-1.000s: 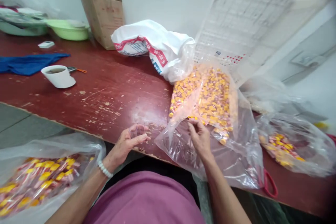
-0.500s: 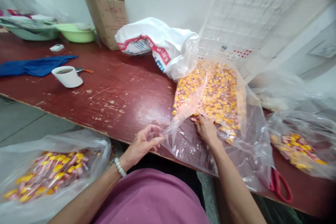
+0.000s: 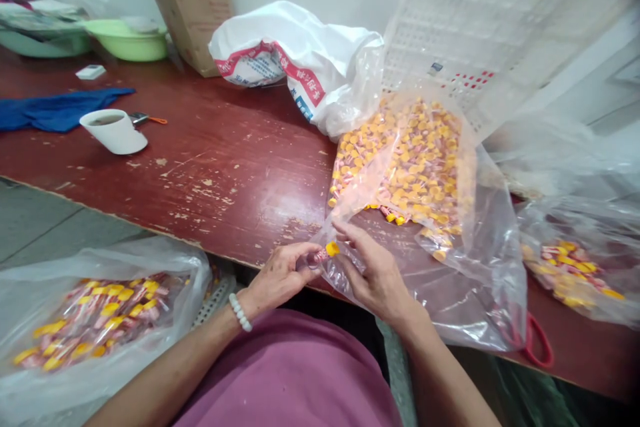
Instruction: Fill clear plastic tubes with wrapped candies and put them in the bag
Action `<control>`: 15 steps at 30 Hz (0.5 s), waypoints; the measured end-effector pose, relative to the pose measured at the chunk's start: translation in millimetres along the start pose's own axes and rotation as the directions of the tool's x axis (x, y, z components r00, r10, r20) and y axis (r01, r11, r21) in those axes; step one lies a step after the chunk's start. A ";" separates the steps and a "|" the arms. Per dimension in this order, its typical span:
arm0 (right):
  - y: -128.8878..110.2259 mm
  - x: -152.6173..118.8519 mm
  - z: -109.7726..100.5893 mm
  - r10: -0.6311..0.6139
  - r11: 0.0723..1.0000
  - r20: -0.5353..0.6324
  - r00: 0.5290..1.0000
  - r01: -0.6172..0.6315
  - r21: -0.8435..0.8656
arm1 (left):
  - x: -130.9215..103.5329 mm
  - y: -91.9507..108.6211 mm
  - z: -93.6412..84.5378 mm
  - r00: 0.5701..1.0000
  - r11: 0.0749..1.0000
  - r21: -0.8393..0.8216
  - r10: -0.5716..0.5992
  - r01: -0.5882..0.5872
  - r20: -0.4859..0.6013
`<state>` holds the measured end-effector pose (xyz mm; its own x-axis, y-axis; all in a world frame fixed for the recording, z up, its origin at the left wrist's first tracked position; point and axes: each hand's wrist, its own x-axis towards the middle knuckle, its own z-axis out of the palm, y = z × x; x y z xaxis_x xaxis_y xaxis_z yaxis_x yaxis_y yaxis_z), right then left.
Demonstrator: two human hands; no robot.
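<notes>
A small clear tube with pink print and a yellow cap (image 3: 333, 249) lies between my two hands. Thumb and fingers of my left hand (image 3: 277, 278) are closed round its clear end; a beaded bracelet is on that wrist. My right hand (image 3: 377, 277) is beside the capped end, its thumb and fingers apart. Whether its fingertips touch the cap is hard to tell. Just beyond my hands, a large clear plastic bag (image 3: 470, 280) spreads over the table, with a heap of yellow-capped pink pieces (image 3: 415, 160) in it.
Another bag of capped pieces (image 3: 100, 313) sits low at left, and a smaller one (image 3: 575, 267) at right. Red-handled scissors (image 3: 539, 343) lie by the front edge. On the red table (image 3: 200, 193) are a white cup (image 3: 115, 133), a blue cloth (image 3: 55, 110) and a white sack (image 3: 300, 47).
My right hand has come back from the heap toward my left hand. The capped tube is now in my left hand's fingers. The view has shifted slightly.
</notes>
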<state>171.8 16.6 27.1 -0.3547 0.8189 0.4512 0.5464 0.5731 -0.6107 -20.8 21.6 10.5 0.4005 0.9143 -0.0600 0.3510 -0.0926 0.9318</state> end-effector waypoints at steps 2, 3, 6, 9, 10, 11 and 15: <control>3.7 -0.3 -0.4 0.069 0.998 -0.081 0.994 -0.068 0.019 | 0.1 -1.2 0.5 1.000 1.000 -0.025 -0.005 0.005 -0.001; 4.9 -1.2 0.9 0.080 0.997 -0.093 0.992 -0.078 0.027 | 0.2 -1.8 0.8 1.000 0.999 -0.045 -0.008 0.008 0.003; 4.1 -7.1 11.3 0.036 0.998 -0.035 0.999 -0.035 0.043 | 1.5 -3.2 2.5 0.999 0.992 -0.128 -0.019 0.023 0.029; -0.2 -13.6 24.0 0.017 1.000 -0.020 1.000 -0.017 -0.002 | 5.1 -4.1 4.7 0.999 0.976 -0.217 -0.021 0.029 0.039; -0.4 -14.4 26.8 0.020 1.000 -0.010 1.000 -0.020 -0.006 | 6.7 -4.3 5.4 0.999 0.970 -0.239 -0.025 0.033 0.035; 1.2 -14.3 28.1 0.020 1.000 0.008 1.000 -0.020 0.004 | 8.3 -4.8 5.8 0.999 0.966 -0.256 -0.041 0.048 0.034; 32.7 -6.4 15.0 0.178 0.977 0.042 0.983 -0.172 -0.127 | 13.0 -8.8 4.4 0.986 0.935 -0.312 -0.148 0.166 0.082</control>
<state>180.5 30.5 -5.6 -0.2834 0.9084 0.3073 0.6910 0.4156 -0.5914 -15.0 32.5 0.0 0.4118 0.8827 -0.2264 0.1310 0.1885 0.9733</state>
